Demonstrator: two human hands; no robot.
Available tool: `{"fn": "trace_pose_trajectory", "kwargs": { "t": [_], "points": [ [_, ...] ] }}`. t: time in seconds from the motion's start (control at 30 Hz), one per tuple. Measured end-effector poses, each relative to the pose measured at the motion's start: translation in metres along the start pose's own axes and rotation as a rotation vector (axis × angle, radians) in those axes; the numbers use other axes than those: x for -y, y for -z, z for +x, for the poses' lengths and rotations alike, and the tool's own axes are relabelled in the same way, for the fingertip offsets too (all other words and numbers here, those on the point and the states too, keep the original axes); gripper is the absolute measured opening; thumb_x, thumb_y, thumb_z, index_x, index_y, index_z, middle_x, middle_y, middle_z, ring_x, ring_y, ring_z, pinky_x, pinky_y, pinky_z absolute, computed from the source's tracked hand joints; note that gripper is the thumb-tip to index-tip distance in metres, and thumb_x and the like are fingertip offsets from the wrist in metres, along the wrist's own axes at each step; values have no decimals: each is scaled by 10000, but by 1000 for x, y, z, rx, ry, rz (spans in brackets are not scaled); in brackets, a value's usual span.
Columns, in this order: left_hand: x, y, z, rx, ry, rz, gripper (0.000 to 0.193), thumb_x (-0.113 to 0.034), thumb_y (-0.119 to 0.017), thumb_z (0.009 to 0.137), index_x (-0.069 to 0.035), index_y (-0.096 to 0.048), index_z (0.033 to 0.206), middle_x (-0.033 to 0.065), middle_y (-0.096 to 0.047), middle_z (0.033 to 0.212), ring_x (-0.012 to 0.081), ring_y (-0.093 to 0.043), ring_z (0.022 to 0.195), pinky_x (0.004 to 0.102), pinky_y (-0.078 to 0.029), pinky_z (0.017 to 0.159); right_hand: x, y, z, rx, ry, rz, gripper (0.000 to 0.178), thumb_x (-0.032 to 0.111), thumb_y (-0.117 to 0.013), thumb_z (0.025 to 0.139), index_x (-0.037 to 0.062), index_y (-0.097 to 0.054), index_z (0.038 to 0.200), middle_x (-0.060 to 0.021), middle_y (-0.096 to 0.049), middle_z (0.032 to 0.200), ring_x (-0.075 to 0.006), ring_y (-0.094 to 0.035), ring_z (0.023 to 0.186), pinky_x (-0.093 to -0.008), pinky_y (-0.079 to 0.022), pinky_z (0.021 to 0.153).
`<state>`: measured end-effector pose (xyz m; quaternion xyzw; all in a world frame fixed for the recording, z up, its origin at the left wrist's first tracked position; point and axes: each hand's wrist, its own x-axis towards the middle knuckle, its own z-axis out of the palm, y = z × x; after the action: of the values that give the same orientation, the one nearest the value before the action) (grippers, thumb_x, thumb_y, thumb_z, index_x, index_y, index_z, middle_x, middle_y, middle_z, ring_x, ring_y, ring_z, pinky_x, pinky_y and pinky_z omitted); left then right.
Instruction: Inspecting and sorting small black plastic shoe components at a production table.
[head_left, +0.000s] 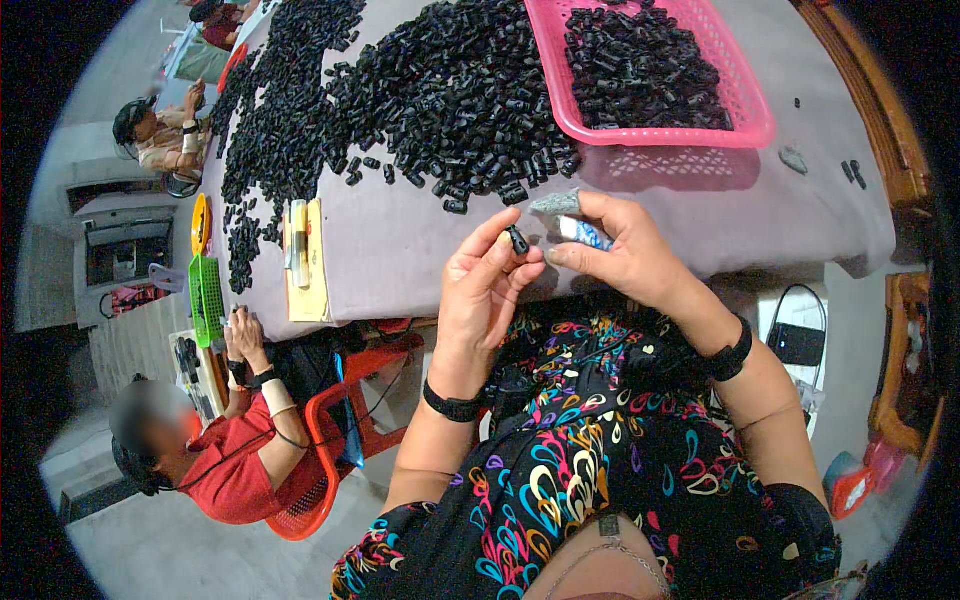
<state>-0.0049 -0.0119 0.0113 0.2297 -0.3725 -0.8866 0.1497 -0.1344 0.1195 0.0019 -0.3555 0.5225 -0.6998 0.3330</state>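
Between the thumb and fingers of my left hand (472,290) is a small black cylindrical plastic part (518,240), held over the table's near edge. My right hand (640,250) is just to the right of it, thumb and fingers apart, with nothing visible gripped in them. A grey cover (556,204) sits on its index finger, and a blue-and-white wrap (584,234) is around another finger. Beyond my hands spreads a large pile of similar black parts (460,95). More of them fill a pink plastic basket (655,137) at the far right.
A yellow pad (319,265) with pens lies left on the cloth-covered table (390,250). Loose parts (853,174) and a grey scrap (793,159) lie at right. A co-worker in red (240,460) sits left, near a green basket (206,300) and a red chair (318,430).
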Motion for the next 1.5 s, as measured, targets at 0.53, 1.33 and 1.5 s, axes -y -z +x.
{"fn": "trace_pose_trajectory", "kwargs": {
  "t": [0.53, 1.33, 1.5],
  "points": [
    [4, 4, -4, 101, 27, -106, 295, -46, -598, 857, -6, -549, 1145, 128, -638, 951, 159, -630, 730, 264, -554, 680, -9, 4, 2, -58, -45, -102, 235, 191, -662, 802, 19, -620, 956, 39, -517, 726, -38, -442, 677, -244, -394, 564],
    [-33, -107, 84, 191, -322, 705, 272, -164, -542, 925, -5, -566, 1145, 65, -634, 975, 86, -598, 732, 178, -439, 580, 65, 0, -20, -213, 451, -486, 342, 85, -668, 753, 64, -622, 1091, -98, -604, 917, -218, -601, 799, -317, -470, 719],
    [9, -88, 43, 305, -183, 917, 160, -106, -581, 894, -24, -616, 1026, 1, -606, 828, 66, -532, 702, 209, -441, 618, 88, -40, -32, 58, 689, -561, 181, 92, -616, 677, 19, -535, 822, -138, -527, 821, -347, -578, 801, -423, -481, 687]
  ]
}}
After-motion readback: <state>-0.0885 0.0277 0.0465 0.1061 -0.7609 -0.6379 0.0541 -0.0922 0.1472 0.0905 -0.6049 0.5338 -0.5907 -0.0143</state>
